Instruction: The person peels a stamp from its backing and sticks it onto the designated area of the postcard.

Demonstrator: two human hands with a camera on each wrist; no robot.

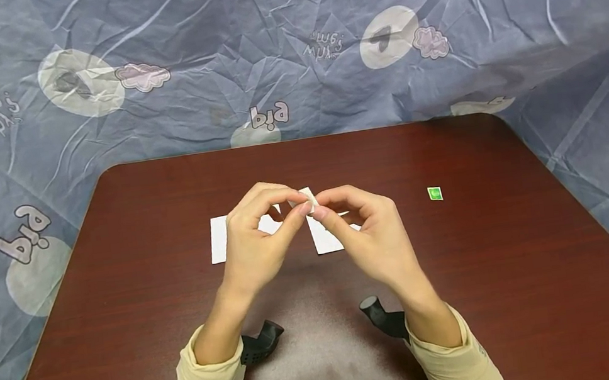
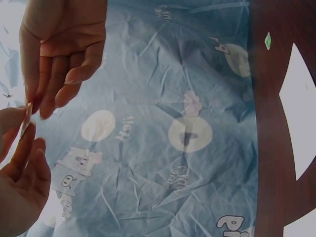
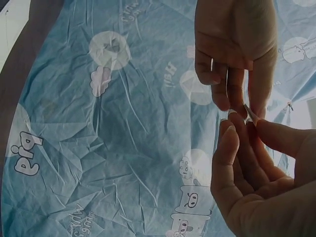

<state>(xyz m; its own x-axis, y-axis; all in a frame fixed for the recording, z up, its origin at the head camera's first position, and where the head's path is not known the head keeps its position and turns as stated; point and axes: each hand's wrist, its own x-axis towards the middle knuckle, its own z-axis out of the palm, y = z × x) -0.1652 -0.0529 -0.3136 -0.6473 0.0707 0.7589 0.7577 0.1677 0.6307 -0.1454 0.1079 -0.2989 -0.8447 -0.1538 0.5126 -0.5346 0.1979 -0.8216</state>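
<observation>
Between the fingertips of both hands, above the middle of the table, is a small white piece (image 1: pixel 310 199) that looks like paper or a sticker. The left hand (image 1: pixel 256 240) pinches it from one side with thumb and forefinger. From the other side, the right hand (image 1: pixel 372 229) pinches it the same way. In the left wrist view the piece (image 2: pixel 26 118) appears edge-on and thin. Two white sheets lie on the table below the hands: a left sheet (image 1: pixel 218 242) and a right sheet (image 1: pixel 324 237), both partly hidden by the hands.
A small green square (image 1: pixel 435 193) with a pale border, like a sticker, lies on the brown table (image 1: pixel 489 256) to the right. Black wrist mounts (image 1: pixel 383 320) stick out from the sleeves. A blue-grey printed cloth (image 1: pixel 287 46) hangs behind and around the table.
</observation>
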